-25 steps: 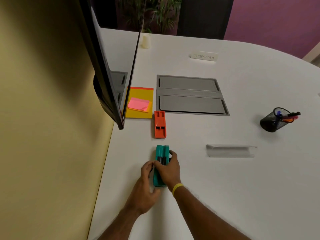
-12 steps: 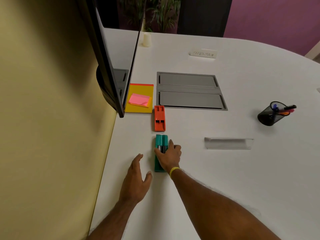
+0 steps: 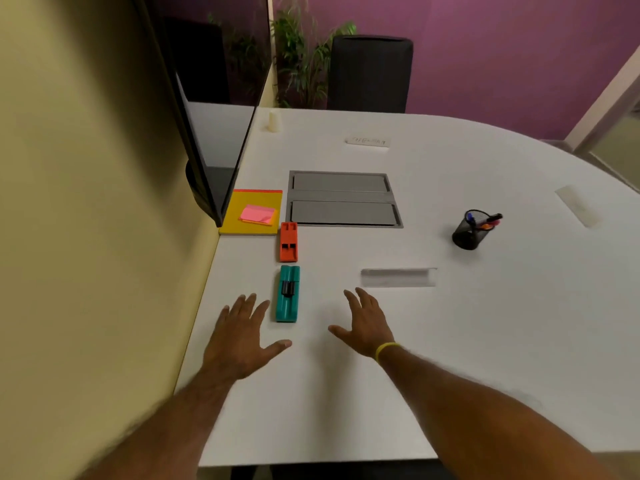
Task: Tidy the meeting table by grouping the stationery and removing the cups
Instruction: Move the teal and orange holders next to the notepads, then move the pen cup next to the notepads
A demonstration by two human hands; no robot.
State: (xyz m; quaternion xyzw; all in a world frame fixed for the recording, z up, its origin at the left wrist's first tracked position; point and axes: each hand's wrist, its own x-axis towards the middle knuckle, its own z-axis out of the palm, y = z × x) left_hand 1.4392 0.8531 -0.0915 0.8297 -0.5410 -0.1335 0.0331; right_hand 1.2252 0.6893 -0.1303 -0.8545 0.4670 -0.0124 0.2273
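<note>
A teal stapler-like block (image 3: 287,293) lies on the white table (image 3: 485,341), in line behind an orange one (image 3: 288,241). A yellow notepad (image 3: 242,223) with pink sticky notes (image 3: 258,214) sits by the wall. My left hand (image 3: 239,336) hovers open just left of the teal block. My right hand (image 3: 367,322) is open to its right, apart from it. A black mesh pen holder (image 3: 467,233) with pens stands at the right. A small white cup (image 3: 273,121) stands at the far left of the table.
A black screen (image 3: 207,133) hangs on the yellow wall at the left. A grey cable hatch (image 3: 343,199) is set into the table. Clear name holders lie at the middle (image 3: 398,277), right (image 3: 576,206) and far side (image 3: 367,142). A black chair (image 3: 370,74) stands behind.
Both hands have let go of the teal block and drawn back with fingers spread. The block now rests close behind the orange one. The view has tilted up.
</note>
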